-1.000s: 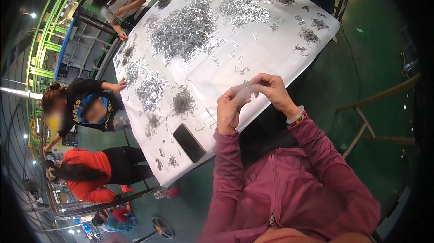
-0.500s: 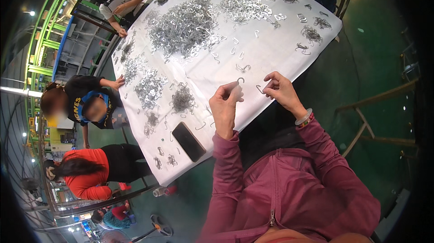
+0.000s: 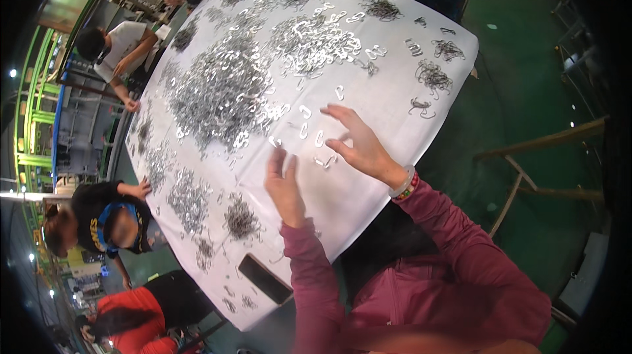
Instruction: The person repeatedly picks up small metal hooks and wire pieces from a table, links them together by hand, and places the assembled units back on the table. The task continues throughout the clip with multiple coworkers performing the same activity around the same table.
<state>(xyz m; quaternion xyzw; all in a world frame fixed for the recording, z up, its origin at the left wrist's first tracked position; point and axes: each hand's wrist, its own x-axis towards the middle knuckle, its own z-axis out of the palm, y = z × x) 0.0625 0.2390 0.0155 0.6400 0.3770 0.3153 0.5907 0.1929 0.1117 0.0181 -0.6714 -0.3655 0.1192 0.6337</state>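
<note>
In a green-floored room, a white-covered counter point(image 3: 349, 202) carried a broad pile of silvery metal hooks point(image 3: 224, 90) at 11 o'clock from the person's hands, and a dark phone point(image 3: 264, 278) just past 6 o'clock from the left hand point(image 3: 284, 186). The right hand's point(image 3: 362, 146) fingers were spread wide near loose hooks point(image 3: 319, 138), visibly gripping nothing; the left's were blurred and slightly parted, their hold impossible to tell. Beyond the counter's edge at 4 o'clock, open floor point(image 3: 507, 77) stretched toward a wooden frame point(image 3: 540, 138).
</note>
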